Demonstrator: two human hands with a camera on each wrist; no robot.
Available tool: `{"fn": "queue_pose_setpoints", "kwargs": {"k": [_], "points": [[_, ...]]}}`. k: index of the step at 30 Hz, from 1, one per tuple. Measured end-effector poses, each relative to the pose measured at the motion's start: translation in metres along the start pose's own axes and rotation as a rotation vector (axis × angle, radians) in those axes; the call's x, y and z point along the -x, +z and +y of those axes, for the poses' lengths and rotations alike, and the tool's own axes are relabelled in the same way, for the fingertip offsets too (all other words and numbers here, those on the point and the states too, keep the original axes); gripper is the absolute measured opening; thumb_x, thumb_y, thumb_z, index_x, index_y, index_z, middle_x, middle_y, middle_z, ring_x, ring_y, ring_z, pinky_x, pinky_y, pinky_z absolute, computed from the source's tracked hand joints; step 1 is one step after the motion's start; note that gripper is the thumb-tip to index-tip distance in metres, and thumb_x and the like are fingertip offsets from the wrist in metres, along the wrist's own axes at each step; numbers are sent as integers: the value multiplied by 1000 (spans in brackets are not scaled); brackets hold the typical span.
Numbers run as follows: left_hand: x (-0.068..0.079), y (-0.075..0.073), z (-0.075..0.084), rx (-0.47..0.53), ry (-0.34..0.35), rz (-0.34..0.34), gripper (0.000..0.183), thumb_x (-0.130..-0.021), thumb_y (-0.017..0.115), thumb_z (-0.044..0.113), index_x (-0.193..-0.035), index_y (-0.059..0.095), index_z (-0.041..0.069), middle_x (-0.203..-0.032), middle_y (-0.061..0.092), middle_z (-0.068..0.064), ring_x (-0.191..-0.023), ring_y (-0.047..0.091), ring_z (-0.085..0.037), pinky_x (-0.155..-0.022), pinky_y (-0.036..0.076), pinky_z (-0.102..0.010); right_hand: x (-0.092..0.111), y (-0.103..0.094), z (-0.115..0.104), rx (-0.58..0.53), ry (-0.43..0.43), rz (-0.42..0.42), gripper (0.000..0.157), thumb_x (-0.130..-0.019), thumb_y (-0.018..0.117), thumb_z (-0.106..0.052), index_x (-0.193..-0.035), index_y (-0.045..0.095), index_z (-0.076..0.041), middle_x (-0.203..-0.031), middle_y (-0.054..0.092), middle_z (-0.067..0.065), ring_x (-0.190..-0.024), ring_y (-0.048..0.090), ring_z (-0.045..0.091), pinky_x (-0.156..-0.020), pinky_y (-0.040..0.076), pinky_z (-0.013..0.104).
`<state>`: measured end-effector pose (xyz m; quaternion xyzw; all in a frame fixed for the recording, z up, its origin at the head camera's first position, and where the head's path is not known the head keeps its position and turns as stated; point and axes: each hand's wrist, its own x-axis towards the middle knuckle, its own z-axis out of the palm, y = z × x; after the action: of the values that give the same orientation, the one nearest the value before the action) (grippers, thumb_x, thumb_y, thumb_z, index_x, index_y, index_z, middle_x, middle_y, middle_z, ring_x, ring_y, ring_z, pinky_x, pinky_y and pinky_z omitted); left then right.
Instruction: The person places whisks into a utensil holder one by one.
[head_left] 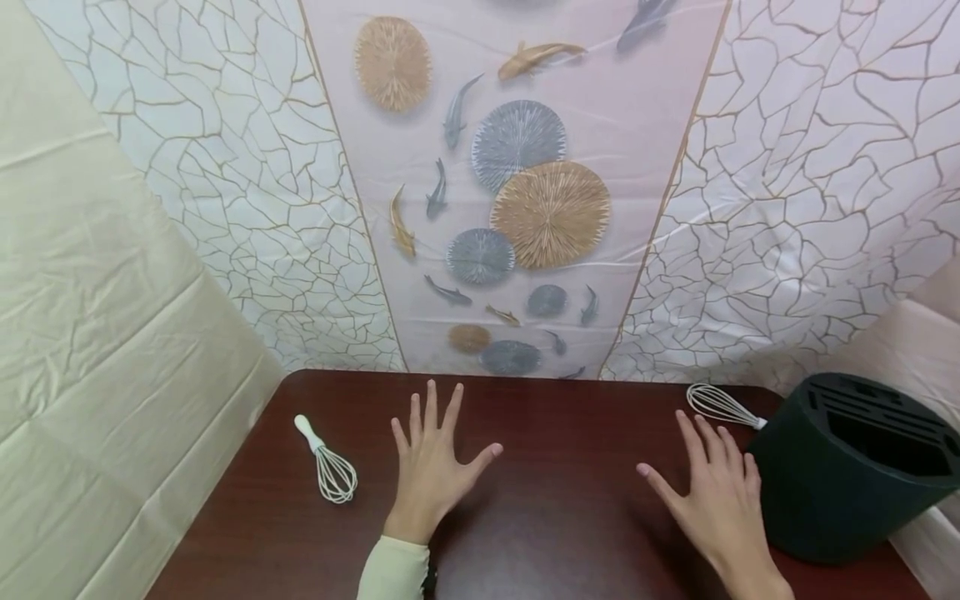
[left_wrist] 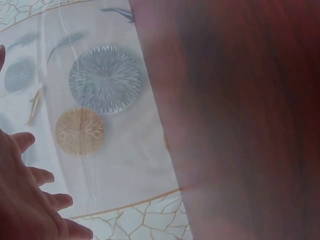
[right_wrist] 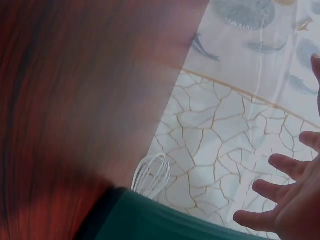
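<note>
My left hand (head_left: 431,475) is spread over the dark reddish-brown table, fingers straight and holding nothing. To its left lies a small white whisk (head_left: 326,461), handle toward the back and wire loops toward the front. My right hand (head_left: 716,496), also spread and holding nothing, is just left of a dark green knife block (head_left: 817,475) with a slotted top. Behind that hand a second white whisk (head_left: 723,406) lies near the back edge, its handle end partly hidden by the block. In the right wrist view only this whisk's wire loops (right_wrist: 151,175) show above the block's green side (right_wrist: 150,220).
The table (head_left: 555,517) ends at the back against a hanging cloth (head_left: 517,325) printed with fish and round leaf shapes. Plain cream cloth (head_left: 142,358) hangs along the left side. More pale cloth (head_left: 907,350) is at the right, behind the knife block.
</note>
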<state>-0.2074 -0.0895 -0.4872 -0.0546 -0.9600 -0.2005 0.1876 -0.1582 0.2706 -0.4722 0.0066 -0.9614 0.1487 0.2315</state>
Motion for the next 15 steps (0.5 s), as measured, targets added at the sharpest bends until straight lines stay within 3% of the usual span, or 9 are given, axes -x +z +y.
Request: {"fn": "queue_pose_setpoints", "kwargs": {"k": [6,10,13,15], "points": [[5,4,2,51,-3,7,101,-78,48,87,-158,5,43,-167,0,-4,-152,5,-35,-113,7,-70,3,-11,4,-11,-24,104,102,-75,80,-55,-156,32,-16,-143,42,28,-133,31,49,-103,20,74],[6,6,3,94,1,26,102,-77,49,87,-158,5,43,-167,0,-4,-152,5,-34,-113,8,-70,6,-19,8,-31,-44,192,90,-74,84,-46,-148,46,-11,-142,43,28,-133,33,50,-104,23,72],[7,7,3,120,6,38,102,-78,52,85,-158,6,42,-167,-1,-4,-152,3,-34,-113,8,-71,9,-23,12,-50,-70,292,76,-82,73,-56,-135,58,-5,-140,45,30,-131,36,52,-107,25,69],[8,8,3,139,4,34,102,-79,55,82,-158,5,43,-167,-2,-3,-152,1,-33,-112,7,-71,11,-25,14,-44,-98,355,74,-88,61,-65,-127,62,-1,-137,48,32,-129,38,54,-110,25,65]]}}
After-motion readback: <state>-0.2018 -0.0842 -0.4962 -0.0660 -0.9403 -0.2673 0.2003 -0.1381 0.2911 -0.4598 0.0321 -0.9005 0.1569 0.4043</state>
